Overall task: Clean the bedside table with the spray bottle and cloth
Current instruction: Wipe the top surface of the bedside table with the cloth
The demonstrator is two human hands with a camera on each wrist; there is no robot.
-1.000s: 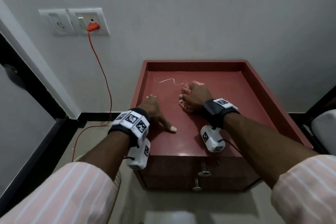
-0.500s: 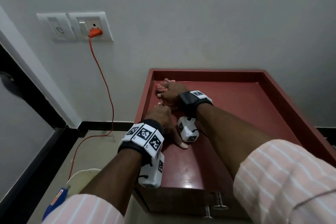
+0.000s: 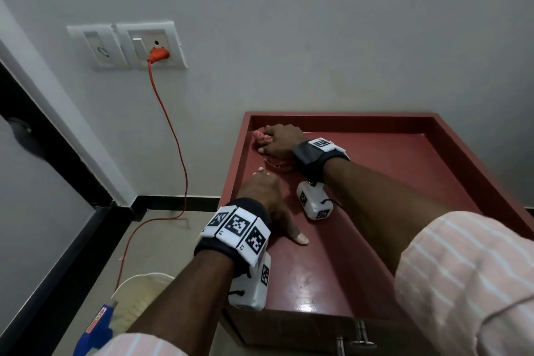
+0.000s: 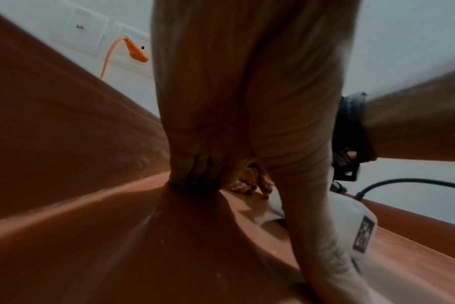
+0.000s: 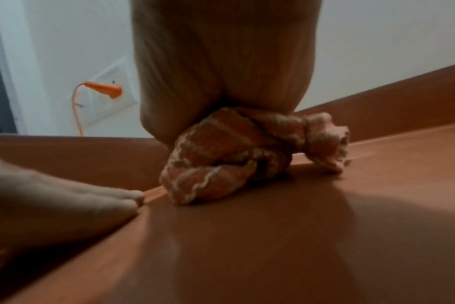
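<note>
Cloth jammed into the far-left corner of the bench.
Nearest, the left hand point(image 3: 265, 196) lay flat on the red bench point(image 3: 375, 182), fingers straight and together, thumb splayed. Just beyond, the right hand point(image 3: 281, 143) pressed down on the bunched pink striped cloth point(image 5: 229, 162), fingers curled around it. On the wall behind, an orange plug point(image 3: 157, 54) sat in its socket.
</note>
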